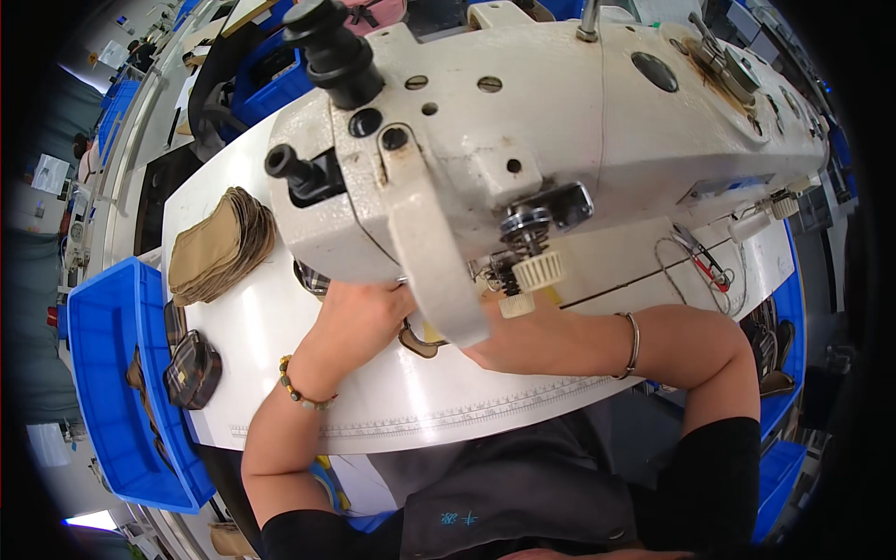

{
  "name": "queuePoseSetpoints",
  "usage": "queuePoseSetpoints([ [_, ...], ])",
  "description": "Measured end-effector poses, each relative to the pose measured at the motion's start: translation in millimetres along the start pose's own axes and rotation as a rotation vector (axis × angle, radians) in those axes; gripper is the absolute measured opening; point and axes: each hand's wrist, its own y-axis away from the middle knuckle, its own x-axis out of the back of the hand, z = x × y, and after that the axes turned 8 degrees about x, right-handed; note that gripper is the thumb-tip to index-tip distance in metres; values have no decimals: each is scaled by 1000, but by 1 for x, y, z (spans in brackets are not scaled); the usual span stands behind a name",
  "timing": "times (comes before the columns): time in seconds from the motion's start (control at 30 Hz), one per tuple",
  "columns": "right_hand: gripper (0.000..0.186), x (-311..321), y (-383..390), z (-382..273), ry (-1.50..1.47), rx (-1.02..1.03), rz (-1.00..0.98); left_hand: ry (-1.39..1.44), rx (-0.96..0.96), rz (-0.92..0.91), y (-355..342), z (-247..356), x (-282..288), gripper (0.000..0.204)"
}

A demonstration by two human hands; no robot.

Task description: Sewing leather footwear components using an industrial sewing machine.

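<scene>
A white industrial sewing machine [485,121] spans the view, and both my hands are beneath its head, by the needle area. My left hand [359,317] is bent at the knuckles with its fingers curled down; what they grip is hidden. Behind the white curved lever [434,252], my right hand [509,336] reaches in from the right, its fingers covered. Between the hands the rounded brown edge of a small fabric piece [418,345] shows. Dark plaid fabric [311,279] peeks out beyond my left hand. The needle and the stitching spot cannot be seen.
A stack of brown fabric pieces [219,245] lies at the left of the white table [373,411]. Nearer sits a dark plaid pouch [193,370], beside a blue bin [112,317]. Red-handled snips [719,278] lie to the right. A ruler strip [467,408] follows the front edge.
</scene>
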Motion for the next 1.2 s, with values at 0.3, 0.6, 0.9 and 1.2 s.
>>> queuePoseSetpoints([
  [0.3,43,15,-5,6,31,31,4,92,63,38,-5,8,-3,27],
  [0.6,9,12,-2,7,5,5,43,-41,77,40,-1,18,-11,28],
  [0.9,8,-17,5,12,69,28,102,-196,61,16,6,16,-11,34],
  [1.2,8,2,-3,8,148,61,99,124,169,-99,2,0,10,22],
])
